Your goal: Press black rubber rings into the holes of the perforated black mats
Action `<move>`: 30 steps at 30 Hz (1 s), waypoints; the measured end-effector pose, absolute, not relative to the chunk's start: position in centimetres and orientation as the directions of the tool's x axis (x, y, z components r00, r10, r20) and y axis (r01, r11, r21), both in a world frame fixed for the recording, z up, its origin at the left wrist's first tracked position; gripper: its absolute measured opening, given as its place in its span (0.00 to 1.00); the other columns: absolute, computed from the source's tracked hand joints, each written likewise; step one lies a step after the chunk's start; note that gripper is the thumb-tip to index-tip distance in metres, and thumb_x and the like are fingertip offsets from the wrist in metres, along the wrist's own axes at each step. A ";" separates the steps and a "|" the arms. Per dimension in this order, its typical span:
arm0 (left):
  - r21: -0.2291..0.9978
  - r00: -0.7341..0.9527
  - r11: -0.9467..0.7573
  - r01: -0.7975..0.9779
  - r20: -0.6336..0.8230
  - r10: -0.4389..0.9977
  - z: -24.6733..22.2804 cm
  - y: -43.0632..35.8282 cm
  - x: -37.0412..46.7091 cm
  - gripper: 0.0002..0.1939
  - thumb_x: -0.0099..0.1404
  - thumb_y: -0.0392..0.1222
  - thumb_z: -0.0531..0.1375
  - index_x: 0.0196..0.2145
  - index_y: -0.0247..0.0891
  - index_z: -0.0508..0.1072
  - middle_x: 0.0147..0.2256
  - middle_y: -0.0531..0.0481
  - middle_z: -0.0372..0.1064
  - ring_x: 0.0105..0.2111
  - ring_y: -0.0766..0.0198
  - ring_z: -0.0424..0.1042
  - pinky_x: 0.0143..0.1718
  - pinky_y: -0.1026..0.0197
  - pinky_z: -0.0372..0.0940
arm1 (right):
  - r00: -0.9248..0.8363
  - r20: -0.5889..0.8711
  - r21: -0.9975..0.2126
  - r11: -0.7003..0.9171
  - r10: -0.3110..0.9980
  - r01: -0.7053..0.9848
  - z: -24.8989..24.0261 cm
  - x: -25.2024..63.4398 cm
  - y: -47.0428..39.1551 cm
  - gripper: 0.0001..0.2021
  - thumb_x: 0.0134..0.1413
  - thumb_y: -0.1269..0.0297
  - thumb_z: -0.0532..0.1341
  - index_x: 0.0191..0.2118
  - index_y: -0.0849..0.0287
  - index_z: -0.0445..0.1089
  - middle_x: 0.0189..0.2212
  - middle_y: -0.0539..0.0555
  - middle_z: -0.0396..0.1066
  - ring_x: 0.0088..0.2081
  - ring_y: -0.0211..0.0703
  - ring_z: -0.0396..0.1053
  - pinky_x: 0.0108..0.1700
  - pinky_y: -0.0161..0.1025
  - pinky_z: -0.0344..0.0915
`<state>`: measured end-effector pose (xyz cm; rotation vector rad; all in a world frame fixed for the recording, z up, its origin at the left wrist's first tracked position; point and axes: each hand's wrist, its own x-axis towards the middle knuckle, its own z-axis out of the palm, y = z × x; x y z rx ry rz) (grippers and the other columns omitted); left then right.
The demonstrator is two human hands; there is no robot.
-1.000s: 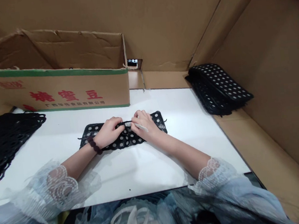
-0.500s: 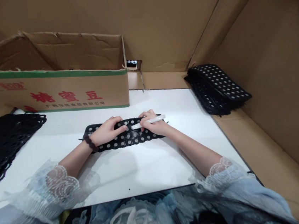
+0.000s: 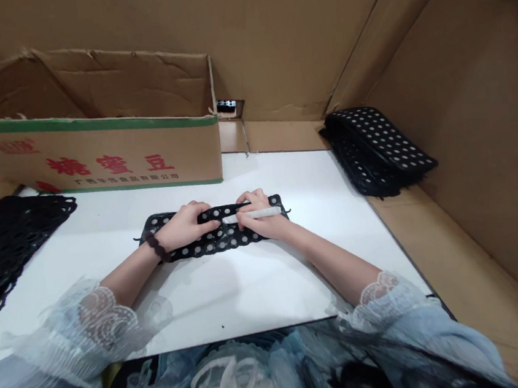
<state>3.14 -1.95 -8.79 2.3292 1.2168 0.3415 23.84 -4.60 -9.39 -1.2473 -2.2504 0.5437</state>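
A black piece with white dots [image 3: 227,244] lies lengthwise on the white table in front of me. My left hand [image 3: 187,225] grips its left half, thumb on top and fingers over the far edge. A white pen-like tool [image 3: 261,213] is held in my right hand [image 3: 261,216], its tip pointing left and touching the dotted piece near its middle, close to my left thumb. My right hand rests over the right half of the piece.
An open cardboard box [image 3: 134,151] with a green rim stands at the back left. Black openwork material [image 3: 9,245] lies on the left. Folded black dotted pieces [image 3: 379,147] are piled at the back right. Cardboard walls [image 3: 271,44] surround the white table [image 3: 197,311].
My right hand and the white tool have moved slightly left, and the tool now lies flatter. The view has shifted a little. My left hand keeps its hold.
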 end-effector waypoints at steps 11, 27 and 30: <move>0.484 0.543 -0.485 0.728 0.025 0.839 -8.4 -3.0 3.8 0.11 0.58 0.46 0.49 0.24 0.38 0.59 0.26 0.50 0.60 0.31 0.59 0.61 0.33 0.60 0.57 | -0.318 0.372 -0.325 0.443 0.872 0.835 -10.6 20.9 -5.2 0.12 0.53 0.64 0.51 0.25 0.59 0.68 0.36 0.57 0.61 0.40 0.48 0.51 0.41 0.44 0.51; 0.496 0.590 -0.505 0.707 -0.019 0.807 -8.6 -2.2 2.5 0.16 0.60 0.53 0.48 0.34 0.38 0.65 0.32 0.49 0.65 0.35 0.58 0.64 0.38 0.60 0.57 | -0.413 0.226 -0.753 0.427 0.882 0.501 -9.4 25.0 -3.9 0.17 0.53 0.68 0.47 0.15 0.56 0.58 0.22 0.49 0.67 0.40 0.42 0.61 0.43 0.38 0.58; 0.551 0.584 -0.482 0.681 -0.012 0.812 -8.3 -2.4 2.8 0.16 0.62 0.51 0.45 0.35 0.39 0.65 0.32 0.51 0.67 0.32 0.61 0.65 0.36 0.62 0.57 | -0.416 0.253 -0.740 0.452 0.873 0.498 -9.5 24.5 -4.2 0.17 0.54 0.68 0.47 0.16 0.57 0.59 0.24 0.49 0.67 0.39 0.41 0.61 0.44 0.38 0.57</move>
